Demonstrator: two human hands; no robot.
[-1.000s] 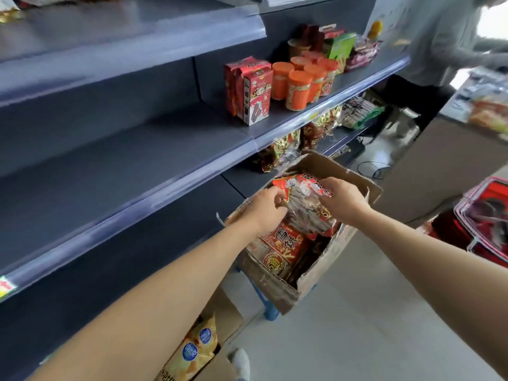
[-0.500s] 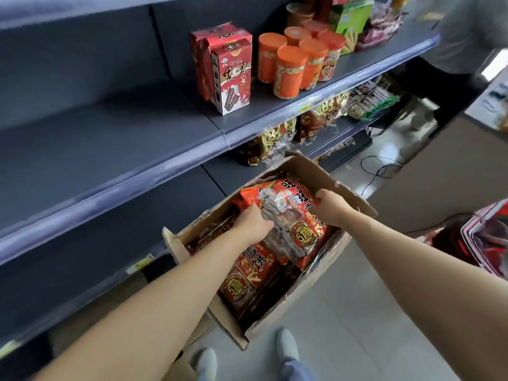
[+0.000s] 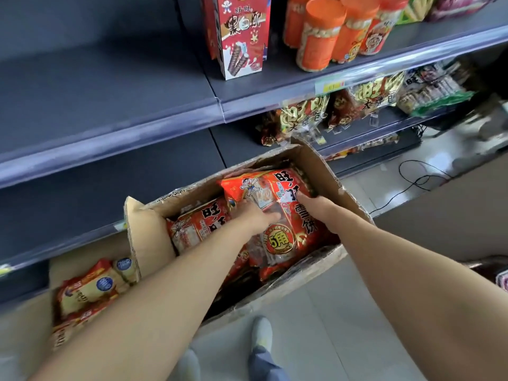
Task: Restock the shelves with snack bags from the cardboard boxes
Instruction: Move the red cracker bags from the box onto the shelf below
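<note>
An open cardboard box (image 3: 324, 163) stands on the floor in front of the shelves, filled with red snack bags. The top red snack bag (image 3: 277, 215) lies across the box opening. My left hand (image 3: 258, 218) grips its left side, fingers on its clear window. My right hand (image 3: 316, 204) holds its right side. Another red bag (image 3: 198, 229) lies under and to the left. The dark grey shelf (image 3: 110, 111) above the box is bare on its left part.
A second cardboard box (image 3: 82, 292) with yellow-and-red snack bags sits at lower left. A red carton (image 3: 242, 37) and orange jars (image 3: 321, 34) stand on the upper shelf. Gold snack bags (image 3: 302, 119) fill the lower shelf at right. A black cable (image 3: 417, 180) lies on the floor. My feet (image 3: 261, 336) are below the box.
The camera has tilted down and moved closer to the box. Both hands have stayed on the top red snack bag, which now lies lower in the box opening.
</note>
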